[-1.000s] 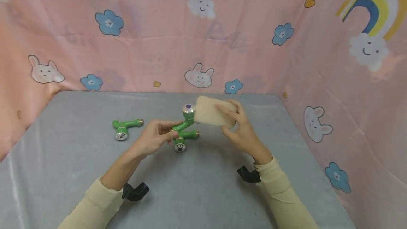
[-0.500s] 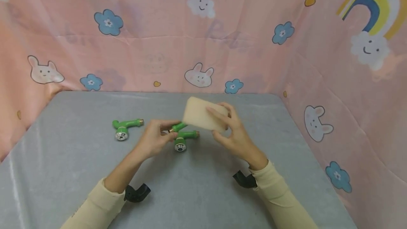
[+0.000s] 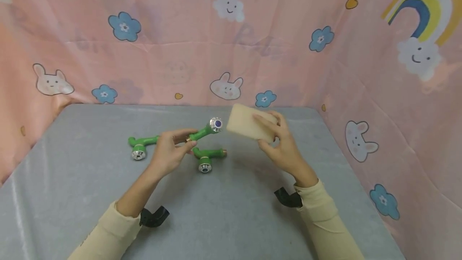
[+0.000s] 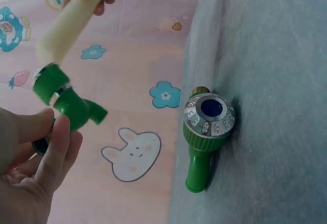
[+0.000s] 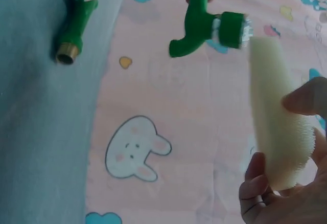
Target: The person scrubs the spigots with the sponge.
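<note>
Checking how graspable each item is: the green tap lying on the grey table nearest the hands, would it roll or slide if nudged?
Probably not far. The green tap has a side spout sticking out from its body, which should stop a full roll. It looks rigid, likely plastic with a metal-looking knob, so fairly light. The grey table cover looks like soft fabric, so it would likely drag, not slide freely.
</note>
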